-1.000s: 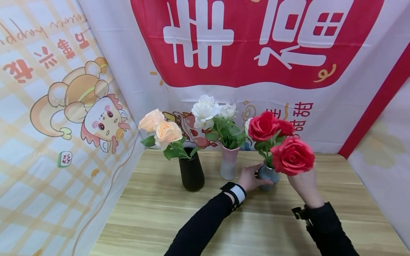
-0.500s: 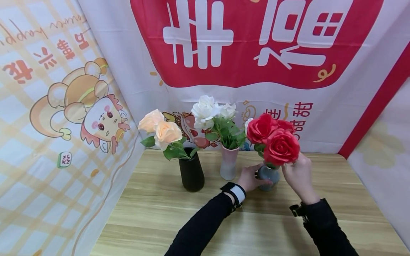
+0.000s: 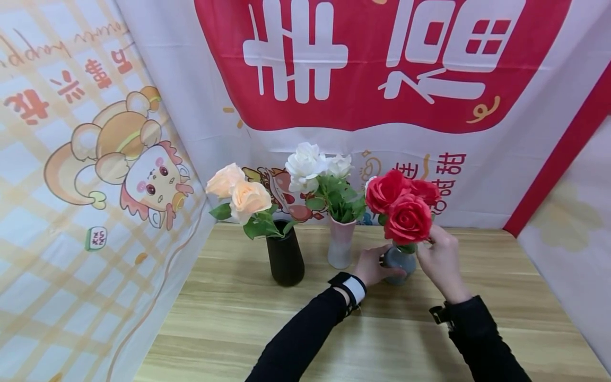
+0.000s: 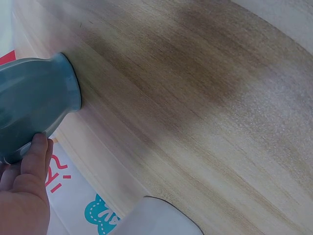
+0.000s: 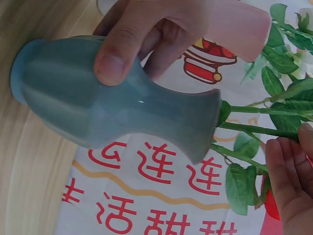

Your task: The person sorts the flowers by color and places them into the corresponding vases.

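My left hand (image 3: 372, 267) grips the blue-grey vase (image 3: 400, 258) by its body; in the right wrist view the thumb lies across the vase's side. Red roses (image 3: 408, 220) stand over its mouth, with green stems (image 5: 266, 111) running into the neck. Right of the vase, my right hand (image 3: 441, 262) pinches a rose stem (image 5: 259, 129) between thumb and fingers, a little above the rim. The left wrist view shows the base of the vase (image 4: 36, 93) and fingertips against its side.
Left of the blue-grey vase stands a pink-and-white vase (image 3: 341, 246) with white flowers (image 3: 306, 167). Farther left is a black vase (image 3: 285, 260) holding peach roses (image 3: 250, 199). A printed cloth (image 3: 181, 63) hangs behind the wooden table (image 3: 229, 323).
My right hand has moved left, bringing the front red rose inward over the vase, close to the other red blooms. The left hand and the vase have stayed put.
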`<state>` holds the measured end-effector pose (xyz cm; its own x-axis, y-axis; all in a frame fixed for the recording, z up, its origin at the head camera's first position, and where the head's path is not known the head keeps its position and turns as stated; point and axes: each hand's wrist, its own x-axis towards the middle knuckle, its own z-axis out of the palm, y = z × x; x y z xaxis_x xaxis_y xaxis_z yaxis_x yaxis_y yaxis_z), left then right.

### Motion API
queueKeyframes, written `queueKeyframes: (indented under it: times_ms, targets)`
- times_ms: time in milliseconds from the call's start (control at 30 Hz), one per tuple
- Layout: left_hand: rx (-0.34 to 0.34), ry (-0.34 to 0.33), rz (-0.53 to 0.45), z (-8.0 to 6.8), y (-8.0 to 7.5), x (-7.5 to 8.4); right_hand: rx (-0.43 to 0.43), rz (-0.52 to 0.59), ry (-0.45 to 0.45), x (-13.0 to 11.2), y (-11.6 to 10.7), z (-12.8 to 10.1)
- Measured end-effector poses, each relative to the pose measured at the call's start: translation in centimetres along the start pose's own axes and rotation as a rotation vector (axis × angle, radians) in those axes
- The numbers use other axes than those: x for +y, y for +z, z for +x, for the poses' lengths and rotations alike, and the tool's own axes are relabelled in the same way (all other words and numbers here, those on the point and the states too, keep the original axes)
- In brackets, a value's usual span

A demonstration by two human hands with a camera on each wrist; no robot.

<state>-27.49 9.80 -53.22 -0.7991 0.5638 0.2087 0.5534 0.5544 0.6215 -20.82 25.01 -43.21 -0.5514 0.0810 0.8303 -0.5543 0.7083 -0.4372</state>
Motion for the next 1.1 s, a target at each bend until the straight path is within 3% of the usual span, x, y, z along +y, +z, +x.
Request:
queueKeyframes:
  times_ms: [300,567,800,967,1100]
  targets:
    - [-0.003,0.005,0.043,0.2,0.1,-0.3,-0.044,-0.007,-0.006,0.5,0.9,-0.4]
    - [-0.039,-0.066,0.009,0.4,0.3,-0.3,-0.053,-0.018,0.049,0.9,1.1,-0.7]
    - [-0.095,-0.089,0.062,0.8,0.2,0.2,-0.035,-0.024,0.088,1.3,1.2,-0.8]
    - [-0.161,-0.129,0.010,0.7,-0.4,1.0,-0.044,-0.019,0.105,1.4,1.0,-1.1]
    - [-0.172,-0.113,0.028,0.1,-1.7,1.6,-0.063,0.016,0.109,1.4,0.4,-1.4]
